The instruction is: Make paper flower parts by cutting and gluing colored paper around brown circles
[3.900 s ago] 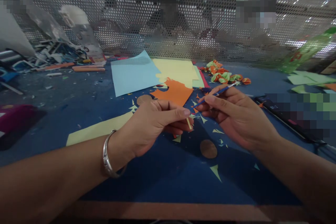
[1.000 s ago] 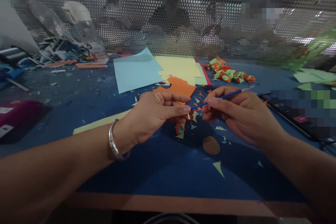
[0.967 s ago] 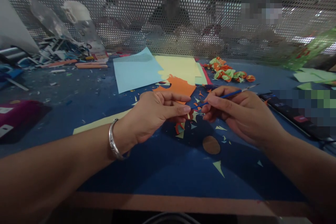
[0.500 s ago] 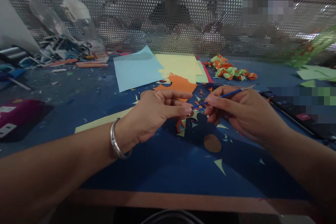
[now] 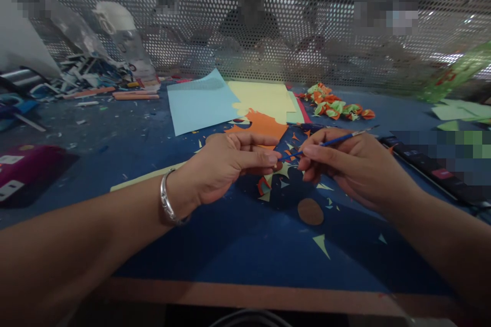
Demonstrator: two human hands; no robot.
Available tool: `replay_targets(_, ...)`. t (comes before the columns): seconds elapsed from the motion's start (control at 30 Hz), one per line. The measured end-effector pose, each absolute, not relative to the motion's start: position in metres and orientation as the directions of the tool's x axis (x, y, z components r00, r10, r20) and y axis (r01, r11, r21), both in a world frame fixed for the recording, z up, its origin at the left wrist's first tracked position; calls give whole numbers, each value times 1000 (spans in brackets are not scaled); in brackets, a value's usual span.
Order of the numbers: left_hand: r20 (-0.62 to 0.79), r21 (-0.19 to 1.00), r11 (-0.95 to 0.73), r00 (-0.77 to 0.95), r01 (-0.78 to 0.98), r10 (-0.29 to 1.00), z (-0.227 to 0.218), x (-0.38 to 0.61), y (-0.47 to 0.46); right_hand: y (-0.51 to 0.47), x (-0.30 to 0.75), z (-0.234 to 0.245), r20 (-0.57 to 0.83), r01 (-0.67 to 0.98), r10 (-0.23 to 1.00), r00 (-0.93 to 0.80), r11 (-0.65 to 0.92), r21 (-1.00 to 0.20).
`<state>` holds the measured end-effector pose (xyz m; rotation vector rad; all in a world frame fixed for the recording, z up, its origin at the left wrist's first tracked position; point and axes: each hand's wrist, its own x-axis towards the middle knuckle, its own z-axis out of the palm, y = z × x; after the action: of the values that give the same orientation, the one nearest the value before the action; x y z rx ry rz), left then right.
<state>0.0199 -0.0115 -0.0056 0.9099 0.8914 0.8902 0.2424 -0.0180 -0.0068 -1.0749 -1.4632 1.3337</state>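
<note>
Blue brush [image 5: 337,139], gripped by the right hand [image 5: 347,168], is now meeting the pinching left hand [image 5: 230,166] handle-first, pale strip [image 5: 275,165] showing less than before, so work is likely centring there, above the tabletop [image 5: 230,250], back from its front edge.

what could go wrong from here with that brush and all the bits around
Two possible risks. The right hand holds the blue brush with its handle end at the fingertips of the left hand; a slip might jab them or knock loose the small pale piece there, mostly hidden. If dropped, that piece could get lost among the paper scraps on the table.
</note>
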Motion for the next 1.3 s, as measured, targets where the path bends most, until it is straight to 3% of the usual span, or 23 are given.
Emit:
replay_targets(0.37, -179, 936, 277, 384, -215, 906, -5, 18, -12, -20, 240, -4, 35, 44, 958, -284, 49, -998)
replay_targets(1.3, -167, 945, 260, 392, -197, 905, -10, 17, -10, -20, 240, -3, 37, 111, 951, -306, 74, -991)
